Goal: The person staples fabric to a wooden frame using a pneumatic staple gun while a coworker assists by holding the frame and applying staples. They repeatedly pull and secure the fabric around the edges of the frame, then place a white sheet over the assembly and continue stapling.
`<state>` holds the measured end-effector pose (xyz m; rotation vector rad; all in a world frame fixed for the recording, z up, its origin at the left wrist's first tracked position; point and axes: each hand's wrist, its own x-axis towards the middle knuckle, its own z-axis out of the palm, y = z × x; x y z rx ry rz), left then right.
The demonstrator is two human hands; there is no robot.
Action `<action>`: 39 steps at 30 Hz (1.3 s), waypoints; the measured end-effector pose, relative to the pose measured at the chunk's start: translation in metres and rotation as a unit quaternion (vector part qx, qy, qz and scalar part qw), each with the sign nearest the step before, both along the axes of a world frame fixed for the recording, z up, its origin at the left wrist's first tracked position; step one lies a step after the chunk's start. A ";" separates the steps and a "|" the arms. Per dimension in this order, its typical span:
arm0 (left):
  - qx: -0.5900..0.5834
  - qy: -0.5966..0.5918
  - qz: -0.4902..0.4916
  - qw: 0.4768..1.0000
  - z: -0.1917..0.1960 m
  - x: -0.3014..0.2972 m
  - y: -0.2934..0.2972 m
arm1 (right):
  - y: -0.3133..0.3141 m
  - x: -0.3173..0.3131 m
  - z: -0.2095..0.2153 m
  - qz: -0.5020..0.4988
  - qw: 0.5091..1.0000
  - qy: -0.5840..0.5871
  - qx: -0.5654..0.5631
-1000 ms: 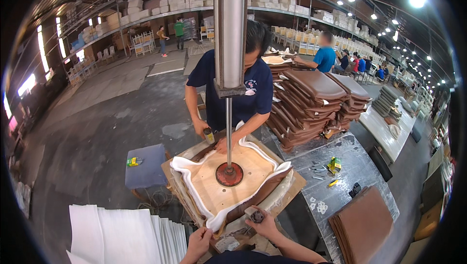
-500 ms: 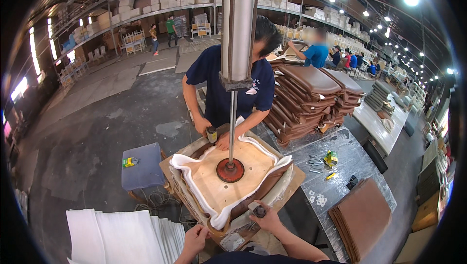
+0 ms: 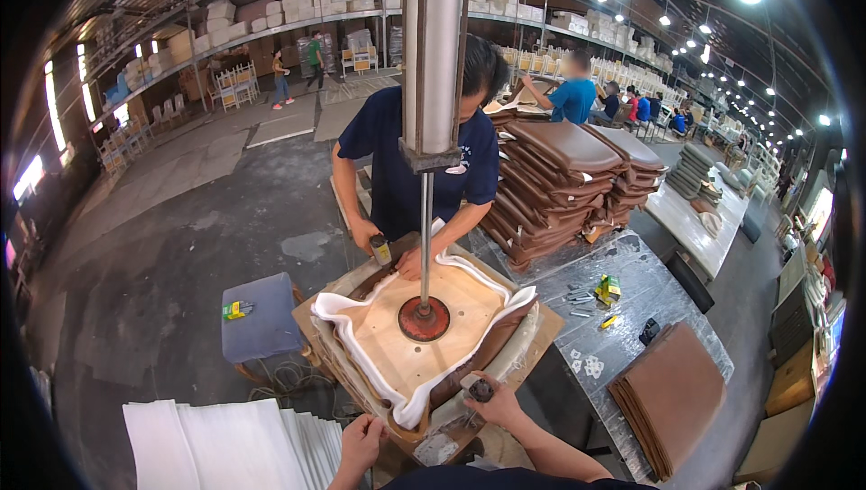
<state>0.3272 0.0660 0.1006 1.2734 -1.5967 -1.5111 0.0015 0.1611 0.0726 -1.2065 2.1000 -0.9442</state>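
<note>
Head view: our right hand (image 3: 494, 404) is closed around a stapler (image 3: 478, 390) at the seat (image 3: 424, 332) near edge. Our left hand (image 3: 361, 443) rests on the seat's front corner, fingers curled; whether it grips, we cannot tell. A press disc (image 3: 424, 318) pins the seat at its middle.

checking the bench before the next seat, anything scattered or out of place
Small metal bits and pale scraps lie loose across the grey table, beside a small yellow-green box. Nothing looks spilled or damaged.
</note>
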 end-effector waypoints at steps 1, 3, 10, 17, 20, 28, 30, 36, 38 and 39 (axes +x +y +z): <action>0.002 0.009 -0.004 1.000 0.000 -0.003 -0.001 | 0.001 0.000 -0.001 0.000 1.000 0.021 -0.002; 0.008 0.027 0.002 1.000 -0.004 -0.005 -0.002 | 0.002 -0.001 -0.001 0.001 0.999 0.039 -0.009; 0.013 0.027 0.005 1.000 -0.007 -0.004 -0.003 | 0.004 -0.001 0.006 0.005 1.000 0.020 0.005; 0.017 0.038 0.016 0.999 -0.006 -0.003 -0.001 | 0.004 -0.001 0.004 0.010 0.999 0.045 0.005; 0.012 0.025 0.013 1.000 -0.006 -0.003 -0.003 | 0.004 -0.004 0.000 -0.004 0.999 0.030 0.020; 0.008 0.023 0.004 1.000 -0.004 -0.006 -0.008 | 0.003 -0.002 0.011 0.007 0.997 0.038 0.071; 0.008 0.032 0.007 0.999 -0.005 -0.004 -0.010 | 0.001 0.000 0.017 0.012 0.994 0.034 0.100; 0.006 0.036 0.002 0.999 -0.006 -0.009 -0.011 | 0.005 -0.003 0.019 -0.001 0.996 0.017 0.088; 0.003 0.026 0.000 1.000 -0.006 -0.008 -0.011 | 0.005 -0.003 0.020 -0.001 0.996 0.012 0.087; -0.001 0.020 -0.001 1.000 -0.007 -0.008 -0.011 | 0.005 -0.002 0.021 0.000 0.996 0.012 0.092</action>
